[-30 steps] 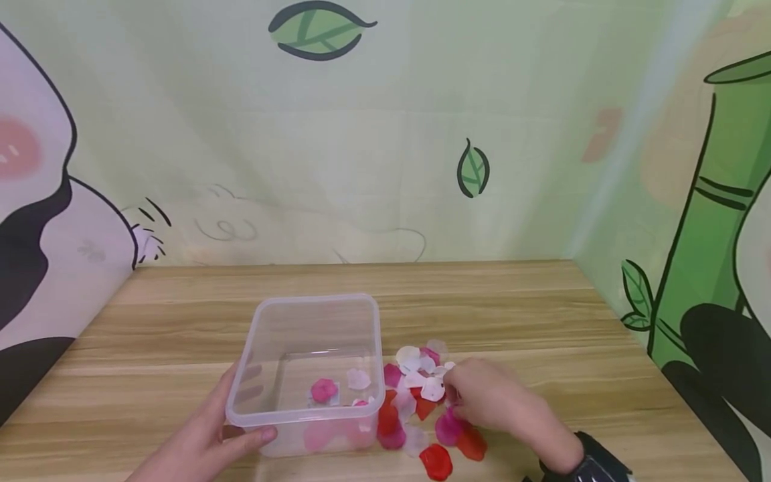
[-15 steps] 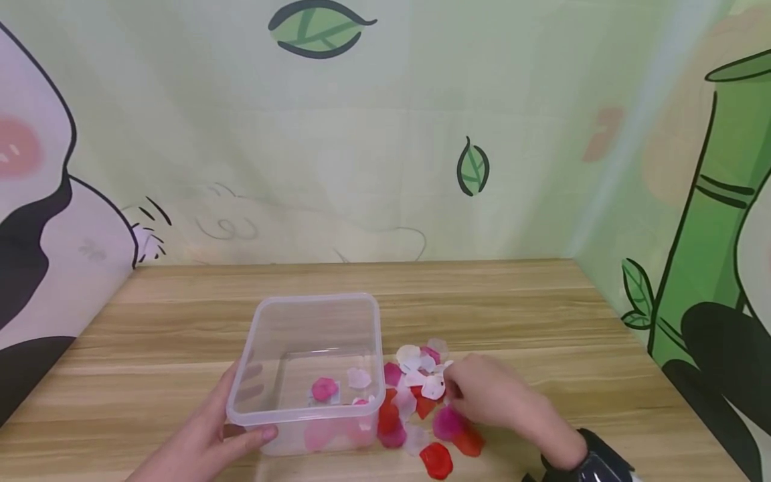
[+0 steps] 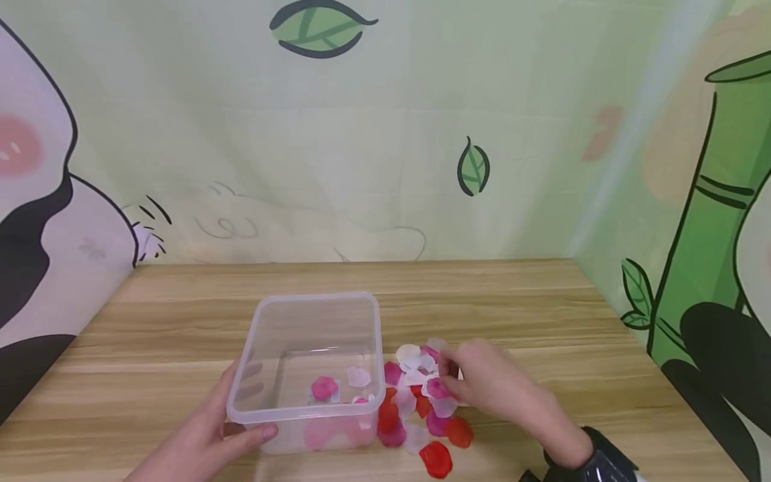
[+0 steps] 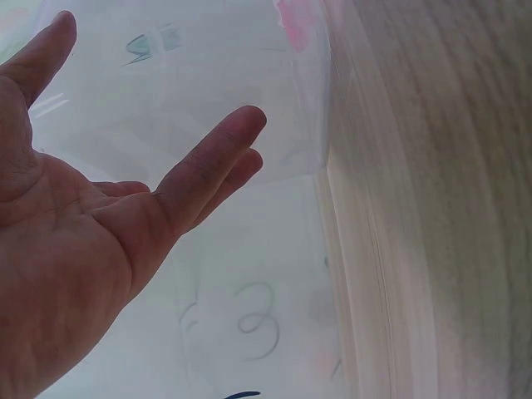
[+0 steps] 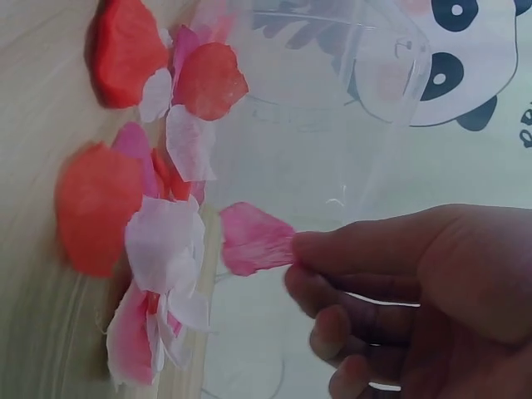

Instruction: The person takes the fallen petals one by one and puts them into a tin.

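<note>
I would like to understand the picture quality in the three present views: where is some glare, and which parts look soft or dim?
Head: a pale streak, perhaps glare, slants down the backdrop; left wrist: the table grain looks soft, and the left hand is dim against paler surroundings; right wrist: the petals look slightly hazy, with a small glint on the clear box.

I see soft, even light in the head view, with a pale streak of glare down the backdrop (image 3: 409, 134). My left wrist feed looks hazy and washed out; the right one runs dimmer, the right hand (image 5: 453, 287) shaded.
</note>
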